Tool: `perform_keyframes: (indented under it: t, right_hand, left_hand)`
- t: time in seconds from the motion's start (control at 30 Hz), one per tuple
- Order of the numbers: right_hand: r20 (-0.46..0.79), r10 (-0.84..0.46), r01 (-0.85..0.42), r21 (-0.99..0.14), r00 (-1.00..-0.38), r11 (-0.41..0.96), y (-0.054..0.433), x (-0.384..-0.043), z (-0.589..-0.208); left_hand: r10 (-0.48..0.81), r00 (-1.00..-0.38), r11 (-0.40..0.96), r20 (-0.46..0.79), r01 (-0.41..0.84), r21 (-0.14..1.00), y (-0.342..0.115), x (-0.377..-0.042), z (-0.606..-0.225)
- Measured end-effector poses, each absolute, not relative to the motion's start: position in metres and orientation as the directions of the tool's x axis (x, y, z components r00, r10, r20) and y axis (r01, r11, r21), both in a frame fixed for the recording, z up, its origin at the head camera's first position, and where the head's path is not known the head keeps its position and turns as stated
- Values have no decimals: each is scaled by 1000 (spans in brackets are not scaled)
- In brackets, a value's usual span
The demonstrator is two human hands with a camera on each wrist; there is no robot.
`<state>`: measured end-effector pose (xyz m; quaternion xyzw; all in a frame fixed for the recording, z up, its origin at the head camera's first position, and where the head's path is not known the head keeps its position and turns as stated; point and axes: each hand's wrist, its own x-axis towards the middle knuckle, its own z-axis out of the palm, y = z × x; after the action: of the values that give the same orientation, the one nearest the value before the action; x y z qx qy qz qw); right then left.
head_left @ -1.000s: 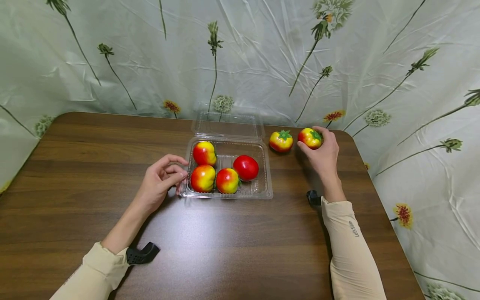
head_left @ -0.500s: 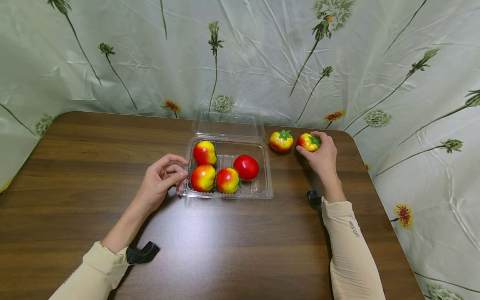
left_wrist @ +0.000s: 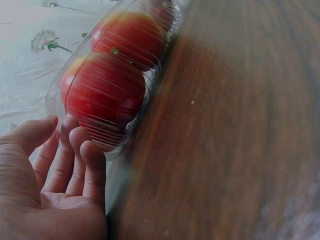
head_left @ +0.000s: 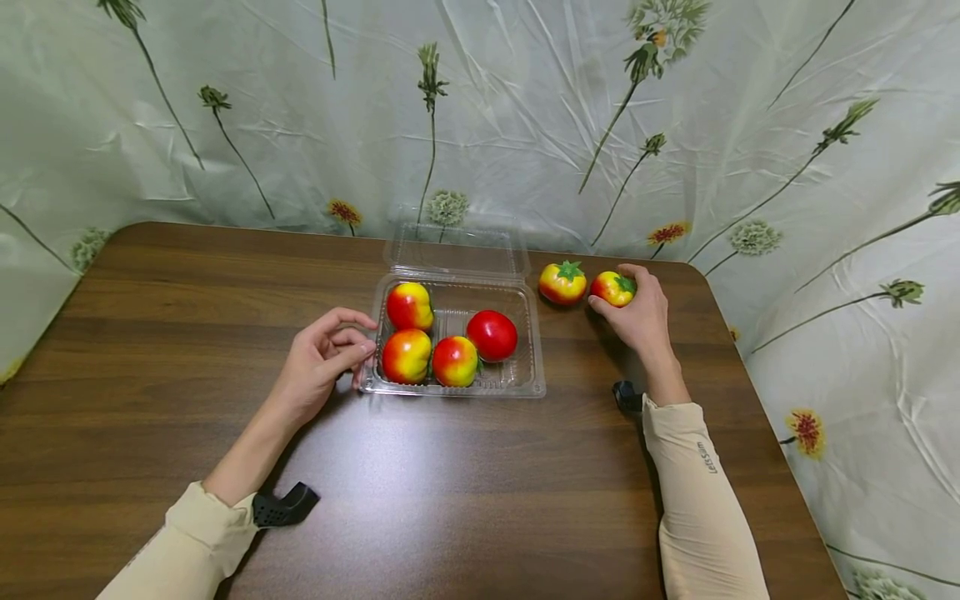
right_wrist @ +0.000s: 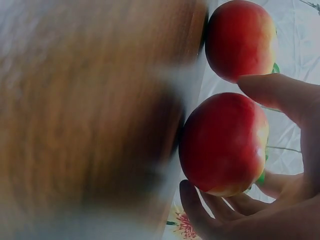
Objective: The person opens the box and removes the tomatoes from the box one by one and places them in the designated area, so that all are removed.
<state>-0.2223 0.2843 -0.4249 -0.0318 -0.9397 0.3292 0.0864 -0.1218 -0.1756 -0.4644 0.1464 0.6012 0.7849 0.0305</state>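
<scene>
My left hand [head_left: 318, 358] is at the left rim of a clear plastic clamshell container [head_left: 517, 383], pinching that rim between thumb and fingers. Inside lie several red-and-yellow tomatoes [head_left: 406, 357], one of them showing an all-red side [head_left: 492, 335]. To the right, my right hand [head_left: 643, 312] holds a tomato [head_left: 611, 289] with a green leafy top, thumb on one side and fingers round the other. This held tomato [right_wrist: 222, 145] is low at the table surface in the right wrist view. Just left of it sits another tomato [head_left: 562, 283], right by my thumb.
The container's transparent lid [head_left: 457, 250] stands open toward the back edge of the brown wooden table [head_left: 420, 500]. A pale curtain [head_left: 300, 100] printed with flowers hangs behind and to the right. Black wrist mounts [head_left: 287, 506] stick out from the cuffs.
My right hand has moved a little left and toward me with its tomato, closer to the neighbouring tomato. The left hand and the container have stayed put.
</scene>
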Motion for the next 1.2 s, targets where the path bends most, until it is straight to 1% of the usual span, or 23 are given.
perform_keyframes:
  t: [0.27,0.7,1.0,1.2]
  right_hand:
    - [165,136,-1,-642,-977,767,283,-222,-425]
    - [313,204,-67,-676,-928,734,275,-222,-422]
    - [404,181,-161,-679,-896,716,269,-219,-417]
    - [423,156,-195,-673,-893,713,261,-217,-411]
  left_hand:
    - [228,-954,-278,196,129,952,-176,-122,-465]
    - [228,-955,-280,190,123,952,-176,-122,-465]
    - [229,-955,-287,188,118,951,-176,-122,-464]
    - [229,-955,-287,187,117,951,-176,-122,-465]
